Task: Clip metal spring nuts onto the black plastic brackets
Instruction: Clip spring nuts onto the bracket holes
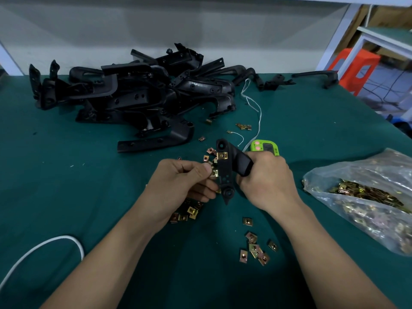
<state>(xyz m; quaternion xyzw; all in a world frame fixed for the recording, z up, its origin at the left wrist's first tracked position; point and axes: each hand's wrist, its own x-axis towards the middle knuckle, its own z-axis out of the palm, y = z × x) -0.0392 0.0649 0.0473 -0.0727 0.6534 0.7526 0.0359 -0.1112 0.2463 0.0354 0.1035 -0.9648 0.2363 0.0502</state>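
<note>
Your green table (66, 197) runs back to a grey wall. At its far side lies the pile (133, 92) of black brackets, well apart from your hands. To your right lies the clear bag (367, 166), holding a heap of bagged nuts (365, 192); how full it is I cannot tell. Your right hand (267, 181) is clamped round the thick end of 1 bracket (225, 175), held roughly upright between your 2 hands above the table. Your left hand (178, 184) pinches the 2nd nut (214, 173) against the bracket's left edge, about midway down. The top nut (222, 155) already sits clipped on. So you look to be on this bracket's 2nd clip. Next, I judge, line the nut's slot with the edge and push until the holes meet. Loose nuts (256, 248) lie between your forearms.
</note>
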